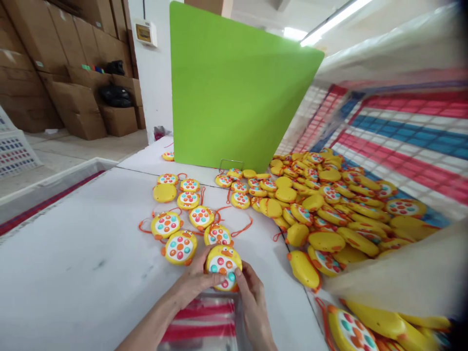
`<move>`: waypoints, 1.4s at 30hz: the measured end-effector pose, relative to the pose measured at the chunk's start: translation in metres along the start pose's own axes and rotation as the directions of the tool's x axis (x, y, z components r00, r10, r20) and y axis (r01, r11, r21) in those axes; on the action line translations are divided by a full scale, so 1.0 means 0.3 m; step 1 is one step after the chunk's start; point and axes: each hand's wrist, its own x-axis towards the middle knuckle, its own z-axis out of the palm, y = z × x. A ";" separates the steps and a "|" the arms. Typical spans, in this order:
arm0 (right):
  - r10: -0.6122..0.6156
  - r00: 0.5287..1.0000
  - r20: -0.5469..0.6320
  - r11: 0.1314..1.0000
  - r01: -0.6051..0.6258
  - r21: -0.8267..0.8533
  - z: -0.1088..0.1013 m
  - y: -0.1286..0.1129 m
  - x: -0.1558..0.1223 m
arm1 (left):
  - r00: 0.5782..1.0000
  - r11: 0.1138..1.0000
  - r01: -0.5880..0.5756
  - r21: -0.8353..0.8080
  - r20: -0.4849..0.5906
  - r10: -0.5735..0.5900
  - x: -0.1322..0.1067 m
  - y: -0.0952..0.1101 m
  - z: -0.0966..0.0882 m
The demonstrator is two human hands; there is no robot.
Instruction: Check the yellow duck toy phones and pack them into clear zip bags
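A yellow duck-shaped toy with a white face and coloured round buttons is held between both hands near the table's front edge. My left hand grips its left side, thumb lying across the lower buttons. On the right edge, my right hand closes with its thumb by a teal button. Just beyond the held toy lies another duck toy with a red cord. To the left rest two more, a nearer duck toy and a farther duck toy.
A large heap of duck toys spreads along the right side. Behind the white table stands a green board. A clear plastic-like tray with red stripes showing sits below my hands. Cardboard boxes are stacked at back left.
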 end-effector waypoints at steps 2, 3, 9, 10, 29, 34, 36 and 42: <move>-0.013 1.000 0.018 1.000 0.013 0.005 -0.001 -0.010 -0.003 | 1.000 1.000 0.017 0.008 0.001 -0.017 -0.001 -0.001 0.000; -0.007 1.000 0.018 1.000 0.007 0.001 -0.002 -0.012 -0.004 | 1.000 1.000 0.024 0.009 0.017 -0.024 -0.001 -0.002 0.000; 0.031 0.999 0.027 0.999 -0.031 -0.022 -0.014 0.006 0.003 | 0.996 0.999 -0.042 0.005 0.080 0.041 0.007 -0.012 -0.009; 0.030 0.999 0.039 0.999 -0.029 -0.021 -0.018 0.011 0.005 | 0.996 0.998 -0.055 0.006 0.077 0.054 0.008 -0.014 -0.011; 0.194 0.950 -0.246 0.958 -0.129 0.257 -0.053 0.041 0.133 | 0.997 0.994 -0.043 0.103 -0.065 0.050 0.045 -0.039 -0.012; -0.165 0.986 0.018 0.913 0.159 -0.375 0.045 -0.026 0.331 | 0.995 0.995 -0.059 0.085 -0.074 0.065 0.063 -0.053 -0.015; -0.238 0.967 0.094 0.775 0.247 -0.582 0.052 -0.041 0.428 | 0.995 0.995 -0.063 0.071 -0.073 0.068 0.063 -0.051 -0.013; -0.384 0.923 0.025 0.519 0.238 -0.821 -0.041 -0.035 0.713 | 0.993 0.993 -0.098 0.063 -0.061 0.101 0.070 -0.074 -0.022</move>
